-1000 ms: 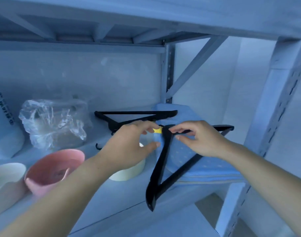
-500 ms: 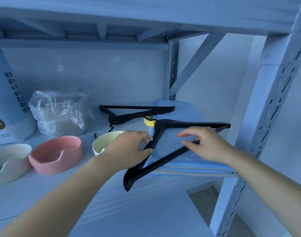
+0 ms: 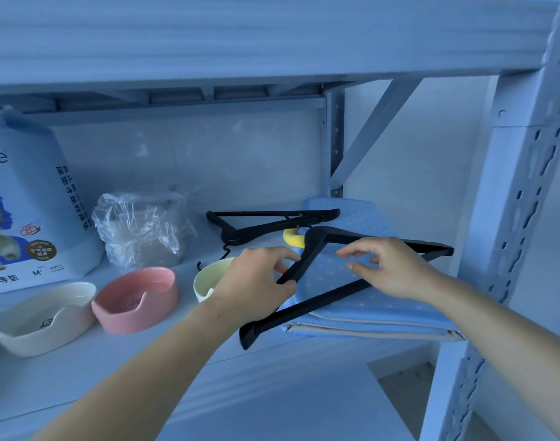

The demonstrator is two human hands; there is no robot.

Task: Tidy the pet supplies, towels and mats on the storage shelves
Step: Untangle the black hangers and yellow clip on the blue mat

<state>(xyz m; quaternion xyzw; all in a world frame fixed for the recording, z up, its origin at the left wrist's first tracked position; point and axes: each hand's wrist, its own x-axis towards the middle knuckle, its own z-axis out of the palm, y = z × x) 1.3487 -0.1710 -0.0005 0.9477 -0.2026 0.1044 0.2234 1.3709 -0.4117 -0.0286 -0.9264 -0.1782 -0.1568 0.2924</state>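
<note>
Shelf (image 3: 183,338): black hanger (image 3: 320,301) in left hand (image 3: 256,281) grip, right hand (image 3: 393,268) perhaps above.

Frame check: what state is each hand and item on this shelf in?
left hand, pinching the front hanger by one arm.
right hand, fingers loose over the front hanger, holding nothing.
front hanger, lying across the folded blue mat.
rear hanger, lying flat, untouched.
folded blue mat, flat on the shelf.
pink bowl, upright.
cream bowl, upright.
pale yellow bowl, upright, partly hidden.
pad pack, standing.
plastic bag, crumpled.
</note>
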